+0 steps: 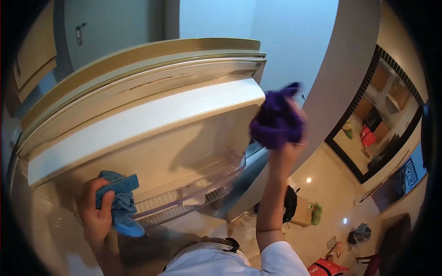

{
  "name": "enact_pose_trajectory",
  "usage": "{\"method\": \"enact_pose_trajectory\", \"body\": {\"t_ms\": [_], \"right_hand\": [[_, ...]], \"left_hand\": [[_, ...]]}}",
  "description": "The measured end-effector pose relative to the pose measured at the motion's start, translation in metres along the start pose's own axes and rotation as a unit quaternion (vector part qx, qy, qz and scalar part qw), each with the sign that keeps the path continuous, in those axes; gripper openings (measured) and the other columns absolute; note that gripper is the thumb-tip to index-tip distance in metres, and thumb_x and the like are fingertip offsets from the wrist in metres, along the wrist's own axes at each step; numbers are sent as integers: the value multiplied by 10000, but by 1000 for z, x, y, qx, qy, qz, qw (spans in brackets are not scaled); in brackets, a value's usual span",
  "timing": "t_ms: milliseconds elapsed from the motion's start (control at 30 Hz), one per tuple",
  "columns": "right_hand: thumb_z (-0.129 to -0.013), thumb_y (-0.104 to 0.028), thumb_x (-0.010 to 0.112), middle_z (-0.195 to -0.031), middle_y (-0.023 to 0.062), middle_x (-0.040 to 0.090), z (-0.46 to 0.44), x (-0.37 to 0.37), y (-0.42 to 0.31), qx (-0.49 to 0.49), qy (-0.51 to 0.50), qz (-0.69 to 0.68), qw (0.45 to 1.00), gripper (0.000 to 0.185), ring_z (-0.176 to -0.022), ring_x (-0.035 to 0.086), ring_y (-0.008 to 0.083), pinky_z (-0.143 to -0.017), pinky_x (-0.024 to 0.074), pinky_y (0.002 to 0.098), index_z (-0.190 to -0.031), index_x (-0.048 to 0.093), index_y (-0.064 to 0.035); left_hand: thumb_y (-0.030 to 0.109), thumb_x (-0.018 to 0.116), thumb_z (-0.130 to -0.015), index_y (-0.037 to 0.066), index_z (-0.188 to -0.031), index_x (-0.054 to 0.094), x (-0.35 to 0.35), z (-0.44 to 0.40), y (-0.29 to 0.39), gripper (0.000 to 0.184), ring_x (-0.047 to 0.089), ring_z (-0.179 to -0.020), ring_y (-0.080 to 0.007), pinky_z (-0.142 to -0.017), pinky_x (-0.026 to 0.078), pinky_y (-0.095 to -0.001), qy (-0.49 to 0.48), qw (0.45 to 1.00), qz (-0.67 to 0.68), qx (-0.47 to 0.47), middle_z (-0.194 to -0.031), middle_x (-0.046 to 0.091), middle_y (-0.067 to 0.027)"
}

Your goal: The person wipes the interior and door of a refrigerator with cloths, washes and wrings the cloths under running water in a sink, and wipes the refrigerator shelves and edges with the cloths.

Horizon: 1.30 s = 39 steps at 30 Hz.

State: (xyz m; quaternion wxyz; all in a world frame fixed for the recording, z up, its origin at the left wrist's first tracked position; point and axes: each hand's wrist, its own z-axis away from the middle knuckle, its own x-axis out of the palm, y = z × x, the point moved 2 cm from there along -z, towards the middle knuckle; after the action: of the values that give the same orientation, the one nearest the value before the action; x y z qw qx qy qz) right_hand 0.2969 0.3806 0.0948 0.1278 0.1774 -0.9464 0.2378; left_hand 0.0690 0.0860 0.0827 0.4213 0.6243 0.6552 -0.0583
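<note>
An opened fridge door [152, 102] with a cream inner panel spans the view in front of me. My left hand [97, 214] is closed around a crumpled blue cloth [122, 204], near the lower left of the panel. A flat, straight-edged blue part juts out above its folds; I cannot tell whether that belongs to the cloth. Raised beside the door's right end, my right hand [294, 143] grips a bunched purple cloth [276, 120], which is blurred and hides most of the fingers. Whether this cloth touches the door is unclear.
A clear plastic door shelf [221, 180] sits low on the panel. To the right are a pale wall edge [343, 60] and a black-framed mirror [391, 106]. A cardboard box [301, 211], a green bag [316, 214] and a red bag [327, 267] lie on the floor.
</note>
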Motion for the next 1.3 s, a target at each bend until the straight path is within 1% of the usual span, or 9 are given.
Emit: {"method": "enact_pose_trajectory", "body": {"t_ms": [167, 400, 467, 600, 767, 900, 1033, 1167, 1300], "right_hand": [[-677, 39, 451, -898, 80, 641, 52, -39, 50, 352, -222, 35, 909, 365, -875, 583, 151, -809, 451, 277, -998, 623, 16], [-665, 74, 418, -938, 108, 654, 115, -98, 76, 451, -457, -31, 766, 437, -895, 588, 145, -826, 455, 285, -1040, 627, -7], [-614, 116, 392, -962, 77, 642, 130, -105, 78, 490, -456, -91, 737, 489, -909, 587, 146, -855, 445, 272, -1021, 637, 0], [-624, 117, 419, -956, 80, 643, 150, -116, 77, 518, -483, -91, 700, 460, -908, 591, 152, -855, 449, 280, -1012, 636, -2], [-680, 30, 474, -845, 106, 648, 168, -100, 59, 481, -548, -3, 684, 309, -797, 602, 134, -739, 477, 270, -947, 628, 10], [-679, -38, 526, -855, 124, 633, 168, -63, 44, 322, -491, -35, 809, 237, -755, 627, 226, -699, 489, 300, -894, 625, -27], [-677, -78, 569, -882, 139, 616, 140, -26, 33, 187, -556, 32, 809, 227, -781, 618, 313, -683, 498, 357, -894, 633, -90], [-689, -156, 602, -974, 133, 568, 152, 5, 35, 123, -726, 56, 675, 215, -795, 617, 332, -683, 497, 423, -900, 641, -140], [-699, -175, 596, -1098, 129, 534, 164, 21, 28, 55, -777, 126, 614, 258, -767, 631, 334, -675, 515, 430, -947, 665, -163]], "left_hand": [[71, 600, -822, 39, -910, 556, 7, -15, 12, 104, 534, -746, -165, -683, 429, -273, 40, 990, 125, -50, -815, 583, -79], [139, 684, -764, 84, -870, 592, 55, -59, 78, 151, 499, -622, -192, -543, 427, -308, -69, 982, 83, 158, -737, 543, -64], [289, 743, -689, 108, -887, 599, 73, -68, 110, 304, 514, -649, -241, -551, 444, -338, -132, 914, -171, 343, -756, 532, -66], [371, 744, -655, 118, -989, 599, 84, -79, 100, 443, 562, -848, -279, -693, 459, -360, -358, 897, -165, 198, -890, 555, -83], [255, 736, -692, 100, -1159, 531, 56, -77, 93, 532, 541, -972, -333, -862, 426, -375, -454, 882, -124, 0, -1026, 548, -131], [34, 694, -673, 100, -1246, 476, 36, -56, 69, 617, 508, -1094, -307, -954, 390, -352, -398, 915, -65, -11, -1134, 522, -144], [-102, 548, -653, 58, -1231, 493, 11, -41, 60, 603, 508, -1134, -242, -992, 367, -310, -261, 944, 101, -176, -1211, 513, -115], [-89, 553, -629, 112, -1135, 566, -1, -32, 54, 544, 555, -1020, -233, -836, 476, -316, -187, 954, -232, -17, -1101, 532, -89], [76, 576, -690, 175, -1014, 596, 4, -28, 54, 340, 563, -904, -235, -558, 515, -319, -130, 789, -570, 191, -974, 516, -60]]}}
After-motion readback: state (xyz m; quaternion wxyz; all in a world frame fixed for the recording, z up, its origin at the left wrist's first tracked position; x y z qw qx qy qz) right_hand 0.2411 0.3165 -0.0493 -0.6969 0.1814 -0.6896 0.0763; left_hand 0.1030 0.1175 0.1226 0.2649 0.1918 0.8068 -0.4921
